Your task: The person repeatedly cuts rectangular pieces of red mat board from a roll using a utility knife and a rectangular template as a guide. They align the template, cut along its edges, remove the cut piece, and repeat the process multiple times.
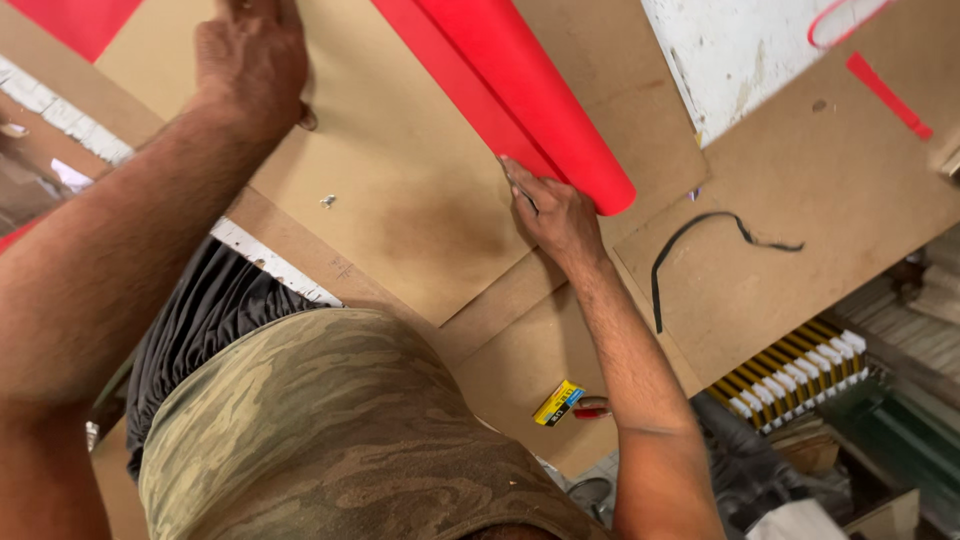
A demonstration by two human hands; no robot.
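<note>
While my right hand (556,215) presses flat beside the red roll (530,95), its length runs away; my left hand (250,60) lies flat, holding nothing.

Workshop, fibreboard panels (420,210), red sheet roll (530,90)

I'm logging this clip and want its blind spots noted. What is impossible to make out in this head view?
- Left hand: fingertips cut off by the top edge, on the brown fibreboard sheet.
- Red rolled sheet: its upper length leaves the frame at the top.
- Right hand: fingertips hidden under the roll's end.
- Small yellow packet: too small to identify.
- Bench front: hidden by the person's camouflage shirt.
</note>
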